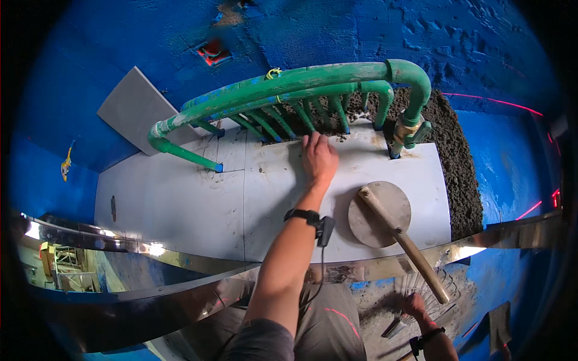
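My left hand (319, 157) reaches over a large white tile (271, 204) to its far edge, close to the feet of the green pipes (295, 114). Its fingers are bent together, and the tips are hidden, so what they pinch or press cannot be made out. At the lower right my right hand (414, 305) is low by the floor, its fingers curled; a dark flat-bladed tool (394, 328) lies just beside it. Whatever that hand grips is hidden. On the tile's right part rests a mallet (379, 215) with a round grey head and a wooden handle slanting past the front edge.
Dark wet mortar (460, 174) borders the tile on the right and behind. A valve (409, 131) sits on the right pipe. A grey tile (141, 108) leans against the blue wall (301, 36). A shiny metal straightedge (180, 289) crosses in front. Red laser lines mark the right wall.
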`<state>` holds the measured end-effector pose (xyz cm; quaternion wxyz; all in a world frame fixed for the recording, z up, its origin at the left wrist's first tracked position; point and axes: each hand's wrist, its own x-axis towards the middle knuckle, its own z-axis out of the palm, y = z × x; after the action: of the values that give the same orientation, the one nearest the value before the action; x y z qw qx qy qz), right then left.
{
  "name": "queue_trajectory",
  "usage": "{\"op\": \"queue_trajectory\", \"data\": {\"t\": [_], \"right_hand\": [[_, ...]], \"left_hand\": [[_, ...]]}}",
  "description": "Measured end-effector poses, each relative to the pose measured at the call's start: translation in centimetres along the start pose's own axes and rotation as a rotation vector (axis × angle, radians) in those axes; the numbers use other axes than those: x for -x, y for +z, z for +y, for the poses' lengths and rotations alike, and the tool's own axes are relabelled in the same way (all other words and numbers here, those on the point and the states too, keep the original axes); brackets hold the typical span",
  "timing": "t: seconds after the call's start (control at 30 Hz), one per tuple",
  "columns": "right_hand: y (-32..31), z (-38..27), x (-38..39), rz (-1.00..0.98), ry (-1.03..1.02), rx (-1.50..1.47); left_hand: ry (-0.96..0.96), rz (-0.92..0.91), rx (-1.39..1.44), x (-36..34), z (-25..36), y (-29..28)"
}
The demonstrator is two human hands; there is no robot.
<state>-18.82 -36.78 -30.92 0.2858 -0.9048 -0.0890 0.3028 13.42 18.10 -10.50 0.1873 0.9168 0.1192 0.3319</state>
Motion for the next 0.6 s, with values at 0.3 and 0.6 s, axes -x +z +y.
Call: {"op": "queue_trajectory", "data": {"t": [0.3, 0.6], "right_hand": [[0.9, -0.3, -0.2, 0.12, -0.043, 0.068], [-0.8, -0.3, 0.6, -0.017, 0.195, 0.138]], "left_hand": [[-0.108, -0.028, -0.107, 2.0, 0.3, -2.2], [0.001, -0.096, 0.022, 0.4, 5.1, 1.5]]}}
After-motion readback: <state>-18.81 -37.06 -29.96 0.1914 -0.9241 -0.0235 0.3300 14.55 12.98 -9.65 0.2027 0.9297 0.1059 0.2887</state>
